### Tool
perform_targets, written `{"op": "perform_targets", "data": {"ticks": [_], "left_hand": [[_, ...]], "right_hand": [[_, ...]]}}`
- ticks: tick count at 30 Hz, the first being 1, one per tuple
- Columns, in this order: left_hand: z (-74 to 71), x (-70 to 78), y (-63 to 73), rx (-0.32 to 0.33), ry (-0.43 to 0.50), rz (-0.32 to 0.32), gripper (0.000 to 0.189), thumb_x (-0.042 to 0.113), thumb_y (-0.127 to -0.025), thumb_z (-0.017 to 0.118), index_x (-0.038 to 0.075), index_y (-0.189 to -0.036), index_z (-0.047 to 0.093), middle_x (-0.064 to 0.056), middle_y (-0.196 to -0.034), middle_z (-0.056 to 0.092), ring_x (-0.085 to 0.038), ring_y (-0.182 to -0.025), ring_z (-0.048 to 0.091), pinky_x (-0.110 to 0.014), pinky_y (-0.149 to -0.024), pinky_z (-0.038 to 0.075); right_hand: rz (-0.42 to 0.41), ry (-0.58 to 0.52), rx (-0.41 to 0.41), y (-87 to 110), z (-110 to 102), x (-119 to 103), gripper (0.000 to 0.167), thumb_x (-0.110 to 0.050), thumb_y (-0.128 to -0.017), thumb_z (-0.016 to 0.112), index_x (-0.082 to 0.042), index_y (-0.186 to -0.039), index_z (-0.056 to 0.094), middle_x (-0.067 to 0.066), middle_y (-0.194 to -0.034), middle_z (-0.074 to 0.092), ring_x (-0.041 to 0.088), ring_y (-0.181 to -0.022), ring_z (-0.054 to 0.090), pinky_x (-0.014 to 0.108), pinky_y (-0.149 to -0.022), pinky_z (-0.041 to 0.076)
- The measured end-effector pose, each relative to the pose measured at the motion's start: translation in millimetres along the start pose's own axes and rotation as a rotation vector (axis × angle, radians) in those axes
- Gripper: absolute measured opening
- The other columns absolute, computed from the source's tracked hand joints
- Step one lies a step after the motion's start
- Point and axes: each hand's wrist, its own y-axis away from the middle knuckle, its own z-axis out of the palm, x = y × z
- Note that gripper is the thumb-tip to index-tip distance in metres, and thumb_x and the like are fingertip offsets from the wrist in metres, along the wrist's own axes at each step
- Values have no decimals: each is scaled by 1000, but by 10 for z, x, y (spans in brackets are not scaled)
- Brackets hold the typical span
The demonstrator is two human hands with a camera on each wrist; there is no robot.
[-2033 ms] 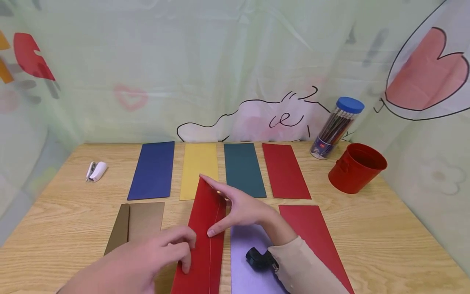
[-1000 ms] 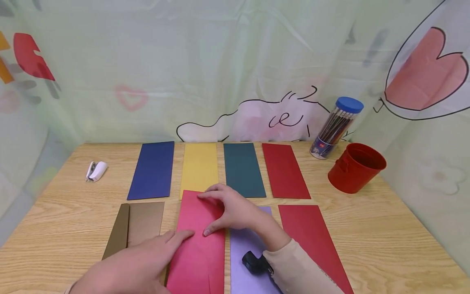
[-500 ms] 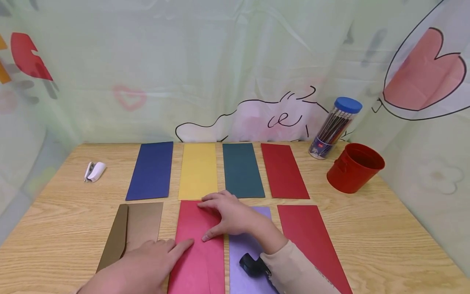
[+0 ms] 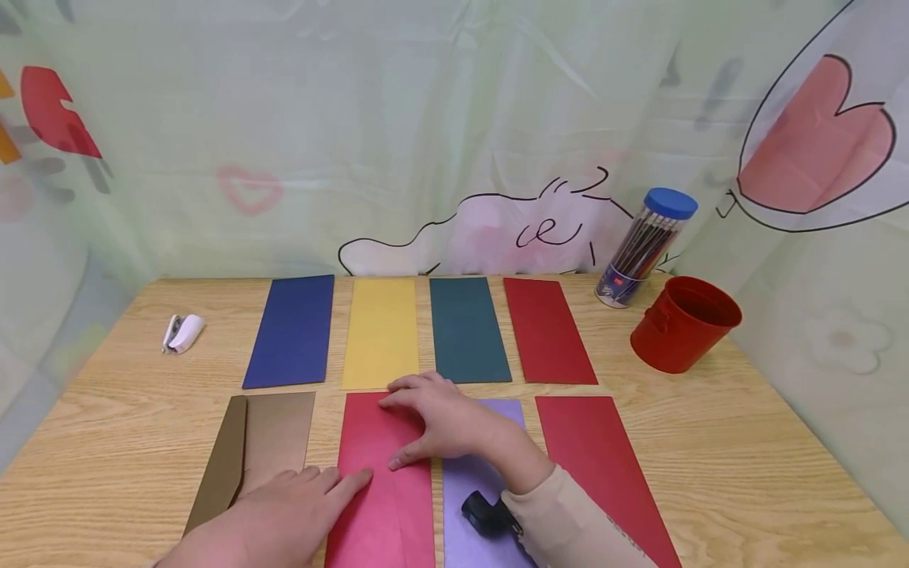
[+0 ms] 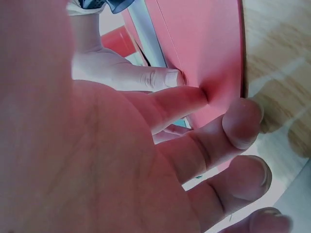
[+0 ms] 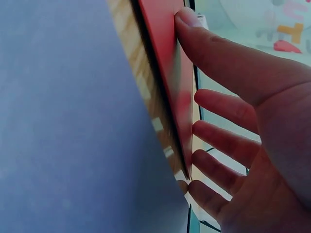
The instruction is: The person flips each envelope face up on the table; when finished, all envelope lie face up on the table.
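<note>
A pinkish-red envelope [image 4: 369, 497] lies flat in the front row in the head view, with a faint seam along it. My left hand [image 4: 277, 509] reaches in from the left, an extended finger touching the envelope's face. In the left wrist view the other fingers [image 5: 243, 124] are loosely bent and hold nothing. My right hand [image 4: 443, 422] rests over the envelope's upper right part, thumb [image 6: 214, 48] and fingers spread and touching it. To the left lies a brown envelope [image 4: 277, 430] with its flap showing, partly covered by the left hand; to the right, a lavender envelope [image 4: 461, 505] lies partly under the right forearm.
A crimson envelope [image 4: 604, 465] lies at the right of the front row. Behind are blue [image 4: 291, 331], yellow [image 4: 382, 331], teal [image 4: 469, 327] and red [image 4: 550, 331] envelopes. A white stapler [image 4: 183, 333], red bucket [image 4: 685, 323] and pencil tub [image 4: 642, 248] stand around them.
The red envelope, earlier tilted up in both hands, was lowered with its pinkish face up and now lies flat. Both hands came down with it; the left hand's fingers uncurled.
</note>
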Motion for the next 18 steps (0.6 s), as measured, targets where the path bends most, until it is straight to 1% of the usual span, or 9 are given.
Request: {"op": "perform_targets", "data": {"ticks": [6,9,12,15,16,18], "left_hand": [[-2,-18,3,21,-32,12,107,89,-72,55,14,-147,48,-1,-120,61,-25,-107,57,-46,-86,50],[-41,-5,-9,48,-44,20,107,89,-72,55,14,-147,48,-2,-119,60,-25,-105,58,-46,-85,51],[-96,49,-18,138,-46,30,109,92,-72,50,12,-146,50,-2,-116,60,-25,-103,58,-47,-85,51],[-160,126,-29,223,-8,26,109,93,-75,43,11,-147,49,-2,-121,60,-24,-108,58,-49,-90,49],[-179,153,-36,242,6,25,109,93,-76,42,12,-148,48,-1,-123,60,-23,-110,57,-50,-91,49],[-202,204,-59,252,52,24,109,92,-76,41,12,-151,44,0,-132,58,-22,-117,55,-51,-96,47]], "right_hand": [[3,-9,-3,24,-33,-18,73,-48,-76,87,-21,-139,62,3,-146,49,24,-135,39,48,-108,36],[-4,-45,1,56,-88,-24,72,-47,-76,86,-20,-139,62,2,-144,51,22,-135,39,44,-108,38],[-10,-101,-9,110,-177,-23,72,-44,-77,87,-18,-139,62,1,-139,55,19,-131,44,38,-106,41],[-13,-155,-26,171,-265,-7,71,-42,-77,88,-16,-138,62,-1,-133,59,18,-125,50,36,-103,44],[-7,-168,-30,200,-294,0,71,-41,-77,88,-16,-138,62,0,-132,59,17,-123,52,36,-102,44],[10,-181,-29,258,-339,29,71,-40,-76,89,-15,-138,62,0,-131,60,18,-121,54,37,-102,45]]}}
